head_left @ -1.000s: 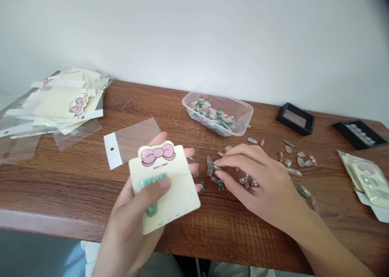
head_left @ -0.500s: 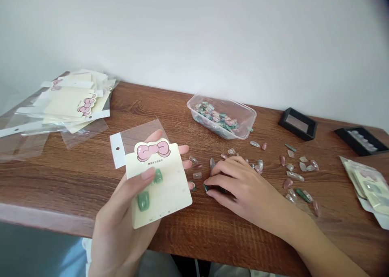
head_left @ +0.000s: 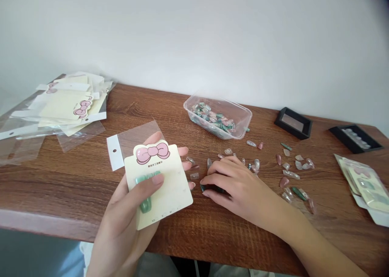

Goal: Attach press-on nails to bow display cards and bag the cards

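My left hand [head_left: 127,208] holds a cream card [head_left: 173,188] with a pink bow at its top. Several green press-on nails [head_left: 146,206] lie on the card, and my thumb crosses over them, hiding parts. My right hand [head_left: 234,182] rests low on the wood table, its thumb and forefinger closed at a dark green press-on nail [head_left: 203,187]. More dark green shows in the shadow under those fingers, mostly hidden. Loose clear nails [head_left: 194,175] lie between the two hands. A clear bag with a white header [head_left: 115,151] lies behind the card.
A clear plastic tub [head_left: 240,111] of mixed nails stands near the wall. Loose nails [head_left: 291,174] scatter right of my right hand. Two black boxes [head_left: 306,129] sit farther back. Packed cards [head_left: 367,188] lie far right; bagged blank cards [head_left: 60,105] pile at left.
My left thumb has slid across the card, uncovering a row of green nails above it and partly covering the lower one. My right hand stays at the dark green nail. The view has shifted slightly.
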Demonstrator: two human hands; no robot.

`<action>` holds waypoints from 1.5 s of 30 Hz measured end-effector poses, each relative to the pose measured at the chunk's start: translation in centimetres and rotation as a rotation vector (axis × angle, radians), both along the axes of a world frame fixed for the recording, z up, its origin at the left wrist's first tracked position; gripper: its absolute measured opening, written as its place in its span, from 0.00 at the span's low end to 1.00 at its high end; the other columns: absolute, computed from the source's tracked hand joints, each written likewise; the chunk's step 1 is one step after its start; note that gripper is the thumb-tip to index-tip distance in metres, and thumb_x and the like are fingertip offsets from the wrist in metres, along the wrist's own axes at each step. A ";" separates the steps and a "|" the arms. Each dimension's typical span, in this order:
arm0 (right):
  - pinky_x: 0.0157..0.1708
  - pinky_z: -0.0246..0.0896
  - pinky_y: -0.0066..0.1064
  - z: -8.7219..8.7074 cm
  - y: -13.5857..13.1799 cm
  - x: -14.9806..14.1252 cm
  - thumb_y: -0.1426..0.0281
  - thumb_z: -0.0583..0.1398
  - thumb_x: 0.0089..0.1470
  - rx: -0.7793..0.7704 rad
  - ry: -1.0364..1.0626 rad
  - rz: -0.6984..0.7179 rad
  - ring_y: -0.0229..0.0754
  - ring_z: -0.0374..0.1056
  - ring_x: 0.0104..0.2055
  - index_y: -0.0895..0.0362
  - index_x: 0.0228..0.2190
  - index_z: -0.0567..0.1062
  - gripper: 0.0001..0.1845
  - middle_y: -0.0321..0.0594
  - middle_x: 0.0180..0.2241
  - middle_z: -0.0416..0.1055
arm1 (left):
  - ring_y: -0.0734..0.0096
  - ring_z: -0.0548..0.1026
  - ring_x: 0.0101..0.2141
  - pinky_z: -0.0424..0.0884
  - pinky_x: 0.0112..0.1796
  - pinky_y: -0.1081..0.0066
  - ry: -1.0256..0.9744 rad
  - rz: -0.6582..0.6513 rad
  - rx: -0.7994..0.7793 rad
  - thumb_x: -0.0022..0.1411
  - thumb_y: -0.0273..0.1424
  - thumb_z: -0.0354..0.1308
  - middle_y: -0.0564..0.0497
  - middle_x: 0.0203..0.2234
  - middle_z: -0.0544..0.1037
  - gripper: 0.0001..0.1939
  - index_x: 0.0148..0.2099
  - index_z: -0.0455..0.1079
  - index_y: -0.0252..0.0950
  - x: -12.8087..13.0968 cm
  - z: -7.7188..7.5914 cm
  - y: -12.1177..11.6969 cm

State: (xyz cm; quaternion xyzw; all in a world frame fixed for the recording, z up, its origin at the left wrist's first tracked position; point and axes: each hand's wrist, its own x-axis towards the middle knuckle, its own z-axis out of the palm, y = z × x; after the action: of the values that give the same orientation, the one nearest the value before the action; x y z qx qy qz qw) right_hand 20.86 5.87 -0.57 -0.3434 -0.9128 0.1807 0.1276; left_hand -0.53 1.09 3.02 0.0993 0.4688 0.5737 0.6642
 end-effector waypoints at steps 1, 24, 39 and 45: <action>0.45 0.58 0.40 0.0 0.0 0.0 0.70 0.63 0.63 -0.003 0.000 -0.002 0.43 0.68 0.38 0.55 0.39 0.80 0.05 0.39 0.36 0.72 | 0.53 0.78 0.53 0.82 0.44 0.61 0.001 0.000 -0.001 0.61 0.23 0.61 0.48 0.56 0.78 0.44 0.73 0.49 0.55 0.1 0.1 0.0; 0.37 0.70 0.31 3.2 -1.5 0.1 0.73 0.66 0.58 0.150 0.410 -0.121 0.38 0.73 0.37 0.55 0.38 0.78 0.05 0.37 0.34 0.75 | 0.45 0.73 0.56 0.71 0.53 0.52 -0.214 -0.306 0.051 0.66 0.39 0.57 0.44 0.55 0.78 0.38 0.74 0.48 0.47 2.1 -1.3 -0.8; 0.36 0.66 0.32 2.6 -2.0 -0.6 0.71 0.63 0.63 0.133 0.417 -0.066 0.37 0.71 0.34 0.55 0.40 0.78 0.03 0.38 0.36 0.77 | 0.48 0.73 0.57 0.70 0.55 0.55 -0.080 -0.308 0.104 0.65 0.35 0.59 0.47 0.54 0.79 0.26 0.65 0.67 0.47 3.3 -2.1 -1.4; 0.36 0.65 0.33 2.3 -2.0 -0.6 0.73 0.64 0.61 0.114 0.424 -0.051 0.37 0.70 0.35 0.56 0.40 0.78 0.05 0.38 0.37 0.77 | 0.48 0.73 0.57 0.70 0.54 0.56 -0.051 -0.345 0.099 0.65 0.38 0.61 0.47 0.54 0.79 0.25 0.63 0.69 0.46 3.1 -1.6 -1.1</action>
State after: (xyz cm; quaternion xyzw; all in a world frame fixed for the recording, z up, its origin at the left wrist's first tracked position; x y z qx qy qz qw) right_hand 20.28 3.86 1.76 -0.3128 -0.8652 0.1938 0.3406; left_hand 2.58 -0.04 1.44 0.1965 0.3990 0.4760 0.7587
